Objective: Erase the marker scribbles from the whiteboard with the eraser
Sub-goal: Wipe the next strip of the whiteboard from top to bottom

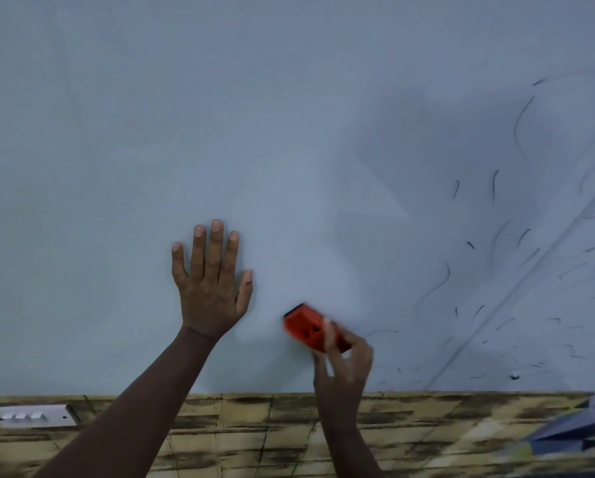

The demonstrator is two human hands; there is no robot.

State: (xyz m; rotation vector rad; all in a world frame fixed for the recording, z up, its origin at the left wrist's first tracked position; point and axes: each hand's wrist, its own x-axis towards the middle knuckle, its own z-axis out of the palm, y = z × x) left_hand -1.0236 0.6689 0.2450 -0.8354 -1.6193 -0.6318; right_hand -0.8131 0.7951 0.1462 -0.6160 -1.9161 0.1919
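Your left hand [210,288] lies flat on the whiteboard [151,150], fingers spread straight. Your right hand [344,360] grips the red eraser [306,327] against the board's lower middle. By the look of it, the left and centre are wiped; thin scribbles [517,236] remain on the right, so perhaps two-thirds is done. The eraser is motion-blurred, and the marks run off the right edge.

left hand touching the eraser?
Apart. Head view shows bare whiteboard between the flat left hand and the eraser, gripped by the right hand.
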